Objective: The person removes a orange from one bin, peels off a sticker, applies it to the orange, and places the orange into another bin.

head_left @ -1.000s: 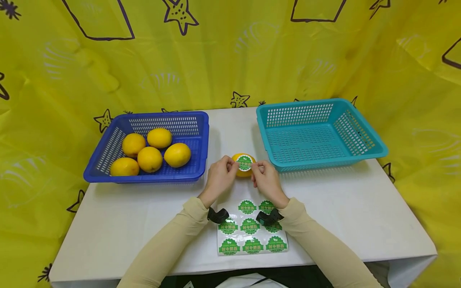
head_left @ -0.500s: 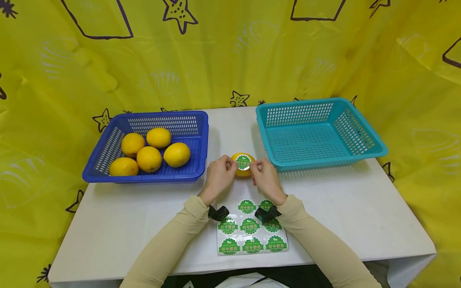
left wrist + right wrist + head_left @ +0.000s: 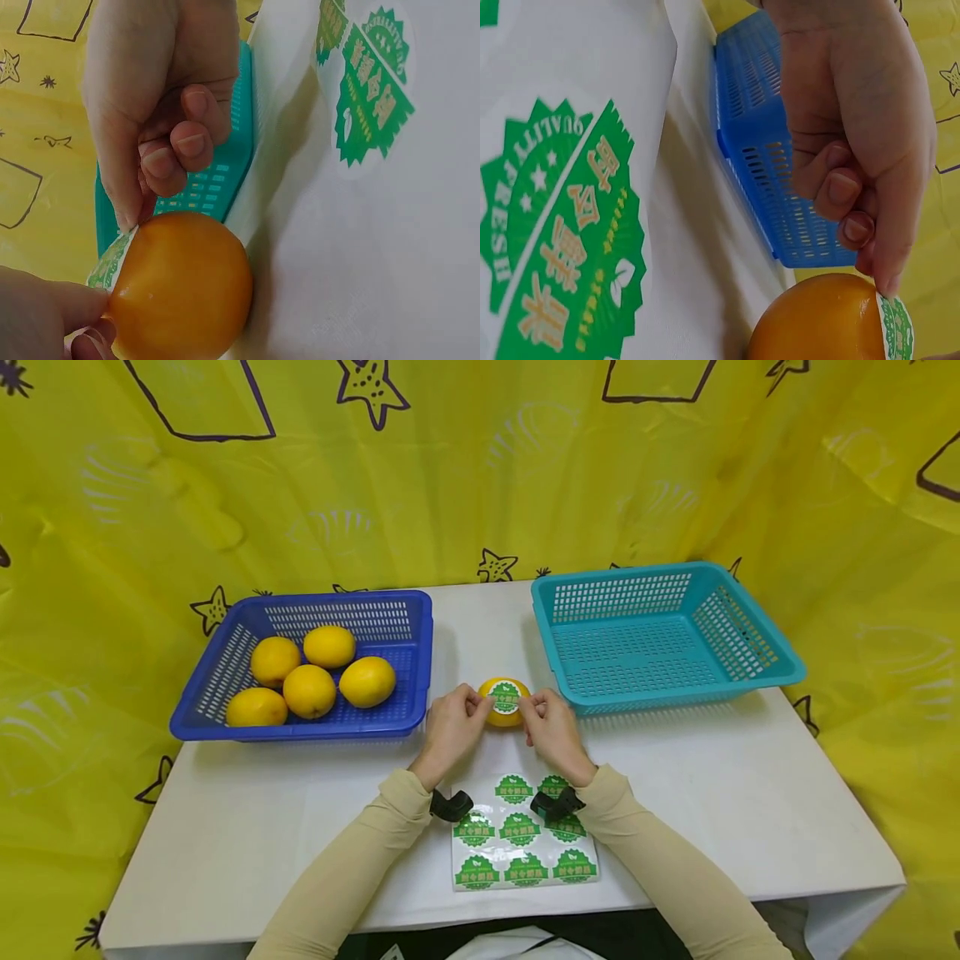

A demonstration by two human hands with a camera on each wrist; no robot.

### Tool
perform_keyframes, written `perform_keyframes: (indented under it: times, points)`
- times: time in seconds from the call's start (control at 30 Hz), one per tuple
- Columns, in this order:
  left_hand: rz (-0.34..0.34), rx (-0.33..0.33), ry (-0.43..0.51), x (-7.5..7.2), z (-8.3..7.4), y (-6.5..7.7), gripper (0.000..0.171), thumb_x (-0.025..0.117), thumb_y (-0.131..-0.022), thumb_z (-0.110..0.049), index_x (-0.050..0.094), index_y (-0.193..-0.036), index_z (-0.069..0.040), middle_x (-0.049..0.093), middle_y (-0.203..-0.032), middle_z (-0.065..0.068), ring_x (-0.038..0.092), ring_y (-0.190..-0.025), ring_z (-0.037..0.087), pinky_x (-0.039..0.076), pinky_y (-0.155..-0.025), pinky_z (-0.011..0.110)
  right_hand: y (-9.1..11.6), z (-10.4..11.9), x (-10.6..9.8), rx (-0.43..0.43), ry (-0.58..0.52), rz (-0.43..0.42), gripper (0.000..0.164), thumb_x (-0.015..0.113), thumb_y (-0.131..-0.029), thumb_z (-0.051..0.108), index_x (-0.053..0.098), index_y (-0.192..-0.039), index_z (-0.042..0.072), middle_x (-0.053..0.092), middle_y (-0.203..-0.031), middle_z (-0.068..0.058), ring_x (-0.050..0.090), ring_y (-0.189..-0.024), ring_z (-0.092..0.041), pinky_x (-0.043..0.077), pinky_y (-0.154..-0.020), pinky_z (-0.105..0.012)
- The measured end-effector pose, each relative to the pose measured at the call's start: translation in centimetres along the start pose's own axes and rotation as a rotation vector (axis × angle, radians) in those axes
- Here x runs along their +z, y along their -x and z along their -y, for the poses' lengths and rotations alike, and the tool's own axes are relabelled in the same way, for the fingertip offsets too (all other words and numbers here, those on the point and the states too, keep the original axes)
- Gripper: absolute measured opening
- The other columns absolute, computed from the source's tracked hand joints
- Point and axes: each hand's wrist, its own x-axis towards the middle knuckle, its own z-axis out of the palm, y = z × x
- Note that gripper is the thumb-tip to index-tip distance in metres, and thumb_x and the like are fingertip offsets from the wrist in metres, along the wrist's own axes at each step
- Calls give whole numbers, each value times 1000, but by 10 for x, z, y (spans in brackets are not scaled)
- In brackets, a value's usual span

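Note:
A yellow-orange fruit [image 3: 504, 721] rests on the white table between my hands. A round green and white sticker [image 3: 506, 697] lies over its top. My left hand [image 3: 454, 727] pinches the sticker's left edge between thumb and forefinger, while my right hand [image 3: 557, 731] pinches the right edge. In the left wrist view, the sticker [image 3: 112, 262] sits against the side of the fruit [image 3: 187, 285], with both thumbs at its edges. From the right wrist view, the right thumb meets the sticker [image 3: 897, 326] at its rim.
Below my wrists lies a sheet of green stickers [image 3: 498, 846]. On the left stands a blue basket [image 3: 300, 732] with several yellow fruits [image 3: 311, 692]. A teal basket [image 3: 675, 700] stands on the right with nothing in it. Behind the table [image 3: 262, 860] hangs a yellow curtain [image 3: 450, 485].
Hands, sticker and fruit keep nearly the same places. The whole head view has shifted very slightly.

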Motion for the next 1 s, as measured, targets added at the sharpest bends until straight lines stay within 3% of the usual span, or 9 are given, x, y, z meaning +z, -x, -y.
perform_keyframes:
  times: [0.37, 0.5, 0.6, 0.73, 0.87, 1.0]
  points:
    - [-7, -11, 34, 4, 7, 5, 21, 62, -96, -28, 63, -87, -10, 58, -75, -1, 52, -68, 17, 43, -62, 31, -1, -5, -1, 86, -104, 46, 24, 54, -102, 25, 53, -96, 2, 58, -64, -11, 54, -48, -18, 44, -43, -27]
    - [-22, 10, -23, 3, 6, 10, 13, 61, -91, -17, 61, -100, -8, 58, -93, 4, 55, -80, 18, 45, -69, 33, -2, -6, -1, 94, -133, 57, 25, 52, -103, 26, 52, -98, 2, 57, -65, -12, 53, -49, -18, 45, -43, -27]
    - [53, 18, -60, 2, 5, 9, 43, 66, -85, -12, 52, -125, -5, 52, -121, 12, 54, -102, 23, 45, -86, 36, -1, -7, -3, 99, -145, 54, 26, 51, -104, 26, 52, -99, 1, 57, -66, -14, 53, -48, -18, 44, -43, -27]
    - [192, 29, -52, 1, 4, 2, 80, 75, -81, -12, 30, -148, -4, 34, -146, 19, 40, -127, 33, 32, -107, 42, 5, -6, -7, 103, -147, 77, 29, 50, -104, 29, 52, -100, 0, 57, -65, -15, 52, -48, -19, 43, -43, -27]
    - [257, 61, -36, 2, 6, -3, 94, 81, -78, -14, 22, -151, -3, 28, -151, 20, 36, -132, 36, 27, -111, 44, 16, -2, -16, 68, -131, 153, 34, 52, -103, 32, 53, -98, -1, 56, -63, -11, 52, -50, -21, 43, -43, -29]
    - [298, 74, -21, 3, 7, -8, 100, 84, -77, -17, 19, -153, -5, 25, -153, 17, 32, -136, 33, 24, -112, 44, 29, 4, -35, -19, -191, 274, 33, 54, -102, 27, 55, -98, -5, 56, -66, -11, 53, -55, -24, 46, -47, -29]
